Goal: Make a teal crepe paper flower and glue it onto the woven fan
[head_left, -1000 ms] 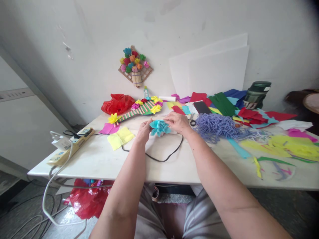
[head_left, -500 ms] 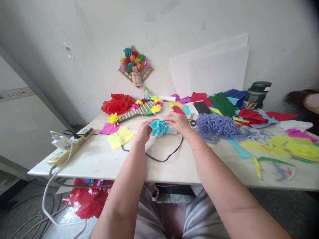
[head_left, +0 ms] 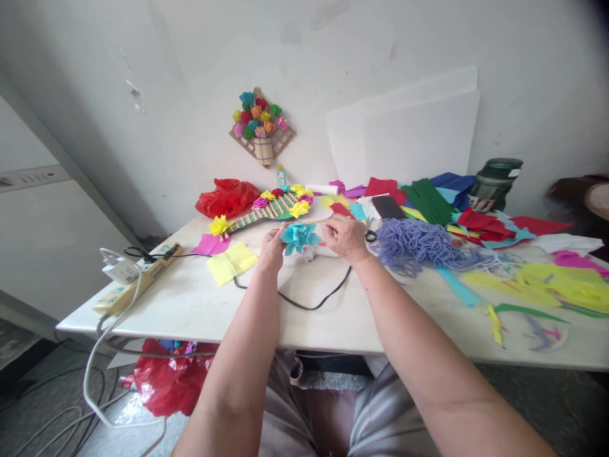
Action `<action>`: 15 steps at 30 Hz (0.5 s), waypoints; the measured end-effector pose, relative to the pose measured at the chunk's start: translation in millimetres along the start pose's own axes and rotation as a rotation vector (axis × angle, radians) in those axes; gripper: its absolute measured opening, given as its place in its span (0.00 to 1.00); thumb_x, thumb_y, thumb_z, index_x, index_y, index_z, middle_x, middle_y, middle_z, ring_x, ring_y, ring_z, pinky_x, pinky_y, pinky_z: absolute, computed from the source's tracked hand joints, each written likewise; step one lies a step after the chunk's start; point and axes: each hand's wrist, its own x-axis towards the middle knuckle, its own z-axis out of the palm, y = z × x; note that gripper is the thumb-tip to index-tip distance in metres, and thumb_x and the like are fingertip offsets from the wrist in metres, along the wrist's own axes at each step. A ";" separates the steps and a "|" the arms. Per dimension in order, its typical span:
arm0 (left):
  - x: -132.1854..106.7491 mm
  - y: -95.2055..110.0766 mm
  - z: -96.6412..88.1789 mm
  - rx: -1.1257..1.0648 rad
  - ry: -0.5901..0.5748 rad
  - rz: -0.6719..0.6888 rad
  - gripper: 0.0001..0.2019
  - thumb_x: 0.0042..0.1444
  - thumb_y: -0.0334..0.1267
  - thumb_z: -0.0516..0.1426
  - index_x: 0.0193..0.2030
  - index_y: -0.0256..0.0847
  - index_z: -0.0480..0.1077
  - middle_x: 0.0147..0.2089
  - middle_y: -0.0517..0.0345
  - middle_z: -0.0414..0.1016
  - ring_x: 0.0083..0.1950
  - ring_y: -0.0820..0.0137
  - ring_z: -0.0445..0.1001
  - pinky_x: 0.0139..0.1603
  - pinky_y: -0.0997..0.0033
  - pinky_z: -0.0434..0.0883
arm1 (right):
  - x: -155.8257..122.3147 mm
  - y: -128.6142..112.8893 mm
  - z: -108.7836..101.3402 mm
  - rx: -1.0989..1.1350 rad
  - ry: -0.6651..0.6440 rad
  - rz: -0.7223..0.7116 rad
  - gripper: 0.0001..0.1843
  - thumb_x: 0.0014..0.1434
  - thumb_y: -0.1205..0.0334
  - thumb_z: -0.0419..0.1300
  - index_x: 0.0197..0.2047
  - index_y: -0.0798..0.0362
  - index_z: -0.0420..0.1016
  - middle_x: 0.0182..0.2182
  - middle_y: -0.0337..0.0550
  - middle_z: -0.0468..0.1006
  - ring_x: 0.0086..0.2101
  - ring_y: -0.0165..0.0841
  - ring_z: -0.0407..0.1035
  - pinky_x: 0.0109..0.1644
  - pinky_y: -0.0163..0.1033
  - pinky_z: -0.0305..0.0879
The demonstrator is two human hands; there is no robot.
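A blue paper flower is held just above the white table, between both hands. My left hand pinches its left side. My right hand grips its right side with fingers curled. Just behind the flower lies a green-striped paper fan-shaped piece decorated with yellow, pink and red paper flowers. A black cable loops on the table below my hands.
A pile of purple yarn lies right of my right hand, with coloured paper sheets and scraps beyond. Yellow paper and pink paper lie left. A power strip sits at the left edge. A dark flask stands at back right.
Both hands have lifted the blue flower slightly and moved it farther from me; my right hand shifted from resting over it to gripping its right side.
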 end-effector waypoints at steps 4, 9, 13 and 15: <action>3.8 -2.1 -3.9 -0.005 0.065 0.036 0.20 0.44 0.54 0.64 0.32 0.37 0.75 0.25 0.56 0.75 0.32 0.68 0.75 0.29 0.73 0.67 | -1.6 -1.9 5.7 -0.066 -0.255 0.106 0.12 0.56 0.60 0.54 0.35 0.52 0.78 0.36 0.48 0.80 0.38 0.39 0.72 0.37 0.38 0.60; 5.0 -4.9 -6.6 -0.019 0.073 0.037 0.20 0.44 0.54 0.64 0.33 0.37 0.75 0.26 0.56 0.75 0.32 0.68 0.76 0.29 0.72 0.67 | -5.3 -2.5 18.5 -0.124 -0.495 0.138 0.23 0.52 0.60 0.57 0.52 0.54 0.73 0.49 0.56 0.75 0.48 0.47 0.70 0.46 0.46 0.65; 4.1 -4.5 -5.9 -0.029 0.071 0.037 0.19 0.44 0.53 0.64 0.33 0.37 0.75 0.27 0.55 0.76 0.33 0.68 0.76 0.30 0.72 0.67 | -11.5 -7.1 28.5 -0.095 -0.601 0.160 0.27 0.52 0.64 0.57 0.56 0.54 0.69 0.50 0.58 0.74 0.50 0.48 0.69 0.48 0.48 0.65; 4.0 -3.9 -5.4 -0.028 0.080 0.038 0.19 0.44 0.53 0.64 0.33 0.37 0.75 0.26 0.56 0.76 0.32 0.68 0.75 0.29 0.73 0.66 | -13.9 -9.3 32.0 -0.106 -0.610 0.163 0.26 0.52 0.65 0.56 0.56 0.55 0.70 0.49 0.58 0.75 0.51 0.48 0.69 0.49 0.47 0.65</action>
